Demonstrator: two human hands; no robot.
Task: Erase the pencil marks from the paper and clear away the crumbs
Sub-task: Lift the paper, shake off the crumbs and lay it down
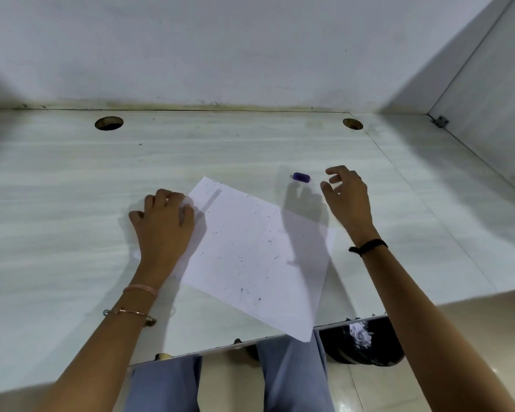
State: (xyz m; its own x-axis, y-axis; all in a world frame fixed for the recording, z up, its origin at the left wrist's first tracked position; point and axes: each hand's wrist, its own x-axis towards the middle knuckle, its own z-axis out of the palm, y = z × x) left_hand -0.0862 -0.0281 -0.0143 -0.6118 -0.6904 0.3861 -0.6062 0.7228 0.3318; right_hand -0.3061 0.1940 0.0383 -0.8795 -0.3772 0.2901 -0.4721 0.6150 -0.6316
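Note:
A white sheet of paper [256, 254] lies turned at an angle on the pale desk [72, 203], its near corner hanging over the front edge. Dark eraser crumbs [244, 290] are scattered over the sheet. My left hand [164, 218] presses on the paper's left edge, fingers bent, holding it down. A small purple eraser [301, 177] lies on the desk just past the paper's far right side. My right hand [347, 194] hovers just right of the eraser, fingers loosely spread, holding nothing.
Two round cable holes [109, 123] [353, 124] sit near the desk's back edge by the wall. A side panel [488, 108] closes the right. Under the desk's front right stands a black bin [363, 340] with paper scraps; my legs are below the edge.

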